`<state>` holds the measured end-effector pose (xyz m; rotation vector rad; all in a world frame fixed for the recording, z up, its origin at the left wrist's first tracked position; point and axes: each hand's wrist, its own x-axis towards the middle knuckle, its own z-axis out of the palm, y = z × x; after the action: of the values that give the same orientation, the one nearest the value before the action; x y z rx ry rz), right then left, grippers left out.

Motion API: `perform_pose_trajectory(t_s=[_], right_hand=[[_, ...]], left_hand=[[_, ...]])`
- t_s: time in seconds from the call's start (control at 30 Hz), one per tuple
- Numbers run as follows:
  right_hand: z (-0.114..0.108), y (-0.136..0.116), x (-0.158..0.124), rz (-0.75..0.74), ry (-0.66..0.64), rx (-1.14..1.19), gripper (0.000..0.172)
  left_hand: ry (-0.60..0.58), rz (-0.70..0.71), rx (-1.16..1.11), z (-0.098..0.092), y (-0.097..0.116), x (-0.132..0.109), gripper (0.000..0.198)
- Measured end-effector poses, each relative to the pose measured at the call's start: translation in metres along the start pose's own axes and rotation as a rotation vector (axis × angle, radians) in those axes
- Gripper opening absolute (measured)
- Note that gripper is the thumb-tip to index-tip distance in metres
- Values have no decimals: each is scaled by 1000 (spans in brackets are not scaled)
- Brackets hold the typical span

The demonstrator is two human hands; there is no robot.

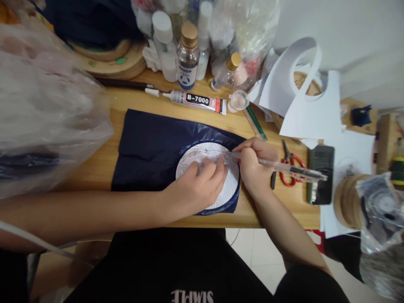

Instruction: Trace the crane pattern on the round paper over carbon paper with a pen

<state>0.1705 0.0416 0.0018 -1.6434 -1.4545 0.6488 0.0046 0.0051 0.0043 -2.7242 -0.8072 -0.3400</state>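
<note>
A round white paper point(191, 155) printed with fine black line drawing lies on dark blue cloth point(148, 147). My left hand point(198, 185) rests on this paper, fingers bent and slightly apart, fingertips pressing near its middle. Part of the drawing is hidden beneath it. My right hand point(255, 164) grips a clear-barrelled pen point(293, 170) close to its tip. The pen slants down to the left, its point at the upper right part of the paper; whether it touches, I cannot tell.
Red-handled scissors point(292, 170) and a dark phone-like box point(321, 174) lie to the right. A B-7000 glue tube point(198, 101), a brown-capped bottle point(188, 59) and a green pencil point(256, 122) are behind the cloth. Clear plastic bags point(47, 105) fill the left side.
</note>
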Motion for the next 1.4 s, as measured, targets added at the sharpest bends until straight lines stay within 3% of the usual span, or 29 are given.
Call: perform_pose_trajectory(t_s=[0.77,1.0,1.4], right_hand=[[0,5,-1,-26,-12,10,21],[0,9,-4,-27,67,54,23],[-1,5,-2,-79,-37,-2,23]], left_hand=[[28,-10,-25,1,-1,0,29],[38,-4,-20,1,-2,1,28],[30,-2,-24,0,-1,1,29]])
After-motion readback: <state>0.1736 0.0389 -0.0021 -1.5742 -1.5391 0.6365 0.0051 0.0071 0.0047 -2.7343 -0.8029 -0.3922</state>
